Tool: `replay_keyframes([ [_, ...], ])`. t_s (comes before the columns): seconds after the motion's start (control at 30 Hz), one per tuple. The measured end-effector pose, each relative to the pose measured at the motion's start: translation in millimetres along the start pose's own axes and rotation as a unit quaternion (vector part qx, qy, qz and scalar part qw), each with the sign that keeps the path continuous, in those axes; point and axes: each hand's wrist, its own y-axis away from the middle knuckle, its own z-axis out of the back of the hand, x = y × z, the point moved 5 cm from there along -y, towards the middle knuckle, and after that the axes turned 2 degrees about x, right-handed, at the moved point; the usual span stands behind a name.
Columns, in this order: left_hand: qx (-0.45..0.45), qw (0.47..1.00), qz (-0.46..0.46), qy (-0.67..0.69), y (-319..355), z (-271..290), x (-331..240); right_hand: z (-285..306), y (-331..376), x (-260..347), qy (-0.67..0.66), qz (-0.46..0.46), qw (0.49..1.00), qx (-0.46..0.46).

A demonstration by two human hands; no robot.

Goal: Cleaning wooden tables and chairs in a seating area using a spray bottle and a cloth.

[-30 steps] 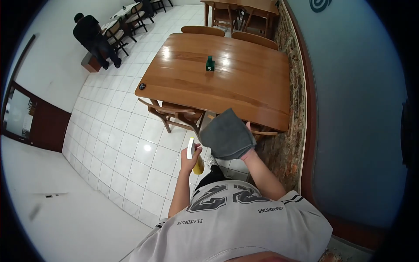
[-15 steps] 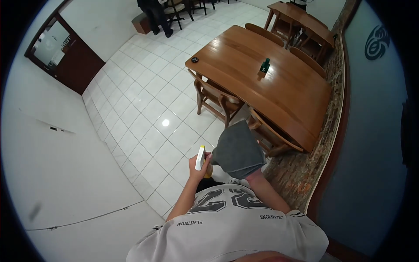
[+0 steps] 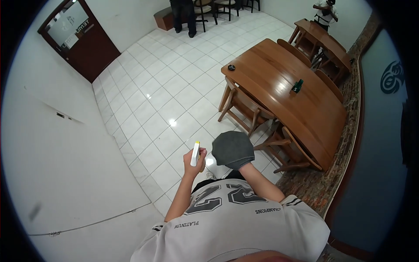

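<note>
My left hand (image 3: 194, 162) is closed around a spray bottle (image 3: 195, 153) with a white trigger head and a yellow nozzle tip. Most of the bottle's body is hidden by the fingers and the head. A dark grey cloth (image 3: 233, 149) covers my right hand (image 3: 245, 167) and goes along with it. Only the wrist and the base of that hand show, and its fingers are hidden under the fabric. Both hands are in front of my body above the tiled floor, side by side with a small gap between them.
Ahead to the right stands a wooden table (image 3: 279, 74) bearing a black ashtray (image 3: 231, 67) and a green table marker (image 3: 297, 86). Wooden chairs (image 3: 290, 150) are tucked along its near side. A person (image 3: 326, 12) is at a farther table; another person's legs (image 3: 183, 17) show near a brown box.
The view has shifted, so the table sits farther right. My right hand has turned, and the cloth now looks rounder and lies flatter over it. The spray bottle stays in my left hand.
</note>
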Motion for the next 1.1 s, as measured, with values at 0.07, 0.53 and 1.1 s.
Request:
replay_keyframes([
  [0.07,-0.005,1.000,0.001,-0.005,-13.6,17.1,13.6,18.1,-10.8,9.0,0.003,-0.053,0.990,0.134],
  [0.53,0.033,0.993,0.113,0.021,-138.1,2.3,63.4,18.6,-96.6,-192.7,0.089,-0.255,0.961,-0.062],
  [1.1,-0.031,0.989,0.129,0.073,-362.2,-49.4,47.7,-143.8,-269.2,-355.0,-0.452,-0.403,0.779,0.165],
])
